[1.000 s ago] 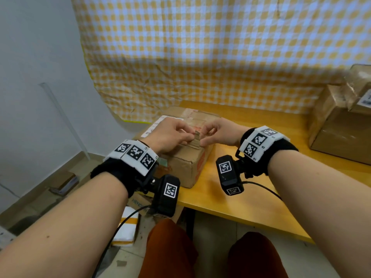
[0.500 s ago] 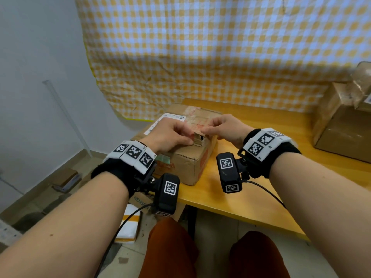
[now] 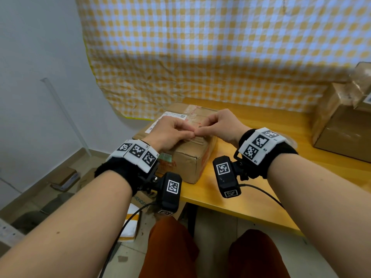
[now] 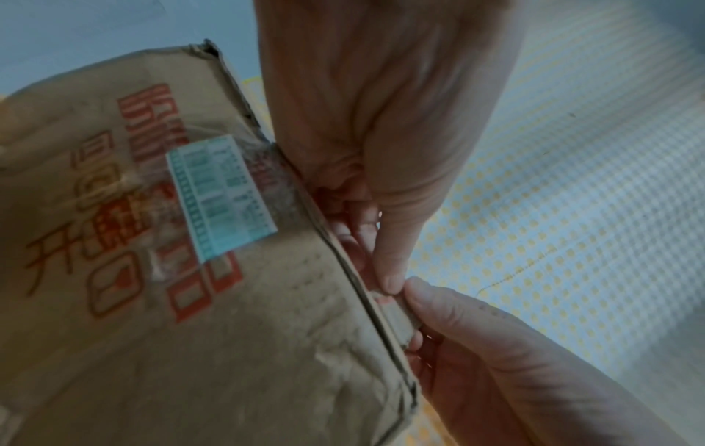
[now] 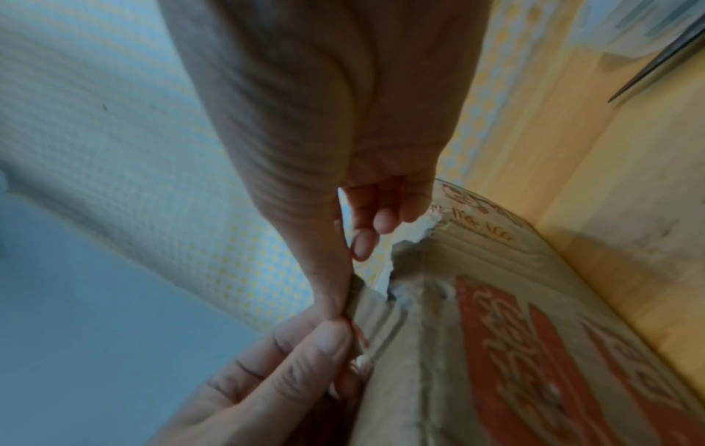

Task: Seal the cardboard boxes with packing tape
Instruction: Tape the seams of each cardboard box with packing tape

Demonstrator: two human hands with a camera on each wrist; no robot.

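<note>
Small cardboard box at the left end of the yellow bench, one corner past the bench edge, red print and a pale green label on the near side wall. Old clear tape and a white shipping label across the top.

Left hand and right hand both over the near top edge of the box, fingertips meeting at the middle of that edge. Left fingers curled, thumb and forefinger pinched on a short raised strip of cardboard flap at the top edge. Right fingers likewise curled, thumb and forefinger nipped on the same strip just beside the left ones, thumb tips touching. Other right fingers tucked loosely above the box top, not on it. Torn, ragged cardboard beside the strip in the right wrist view.

Bigger cardboard boxes stacked at the far right of the bench, well apart from the hands. Yellow-and-white checked cloth hung on the wall behind. More flat cardboard and packets on the floor to the left, under the bench edge.
</note>
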